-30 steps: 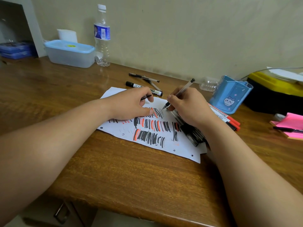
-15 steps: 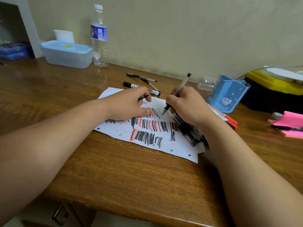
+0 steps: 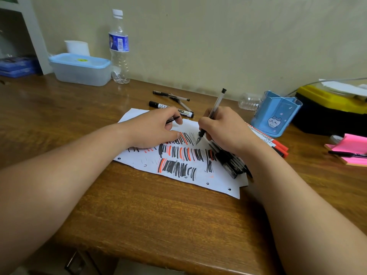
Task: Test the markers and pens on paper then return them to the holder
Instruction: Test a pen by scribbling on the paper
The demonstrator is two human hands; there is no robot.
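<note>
The right hand (image 3: 224,130) had its fingers clamped on a clear gel pen (image 3: 213,111), tip on the paper (image 3: 139,159) among many black and red strokes, so testing seemed well along. The left hand (image 3: 153,130) pinched a thin black piece (image 3: 173,120), perhaps a cap. No pens rose from the blue holder (image 3: 276,114), so returning seemed not yet begun. The right wrist partly hid a pile of dark pens (image 3: 228,162).

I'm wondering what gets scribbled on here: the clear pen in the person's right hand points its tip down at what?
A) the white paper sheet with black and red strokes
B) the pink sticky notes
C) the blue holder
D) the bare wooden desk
A: the right hand holds the clear-barrelled pen with its tip at the white paper sheet marked with black and red strokes, beside the top row.
</note>
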